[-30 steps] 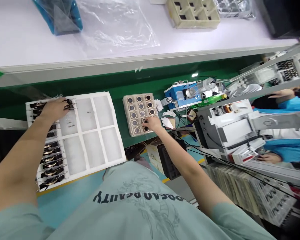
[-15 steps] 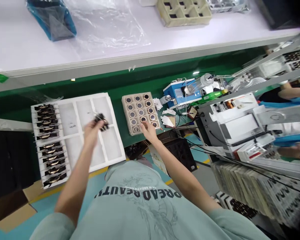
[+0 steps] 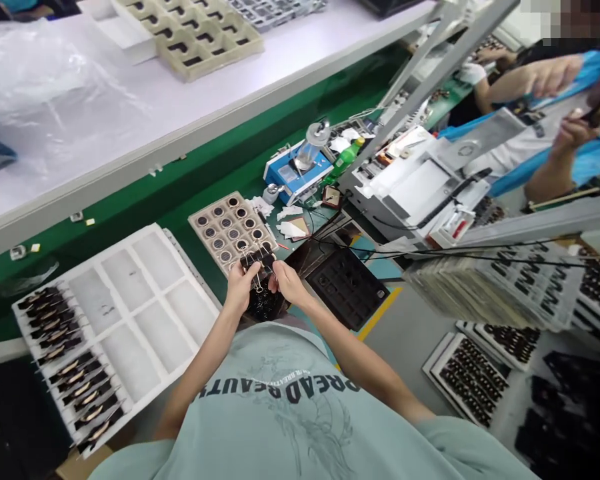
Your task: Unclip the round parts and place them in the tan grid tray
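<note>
Both hands meet in front of my chest at a black piece fitted with silver-wired binder clips (image 3: 259, 259). My left hand (image 3: 241, 283) is closed on its left side, thumb on top. At its right end, my right hand (image 3: 285, 280) pinches it between curled fingers. Just beyond lies a beige compartment tray (image 3: 211, 248) of round, dark-faced parts, partly covered by the hands and clips. To the left, a white foam tray (image 3: 125, 300) carries a column of similar black clipped pieces (image 3: 77, 373) along its left side.
A blue machine (image 3: 293, 177) and a green bottle (image 3: 347, 160) stand behind the beige tray. Black cables (image 3: 375, 250) cross to the right. A raised shelf (image 3: 105, 143) runs above the bench. A co-worker's arms (image 3: 555, 147) show at the upper right.
My left hand has brought the black clipped piece from above the foam tray to my right hand. My right hand has left the beige tray and grips the piece too. The view has turned right.
</note>
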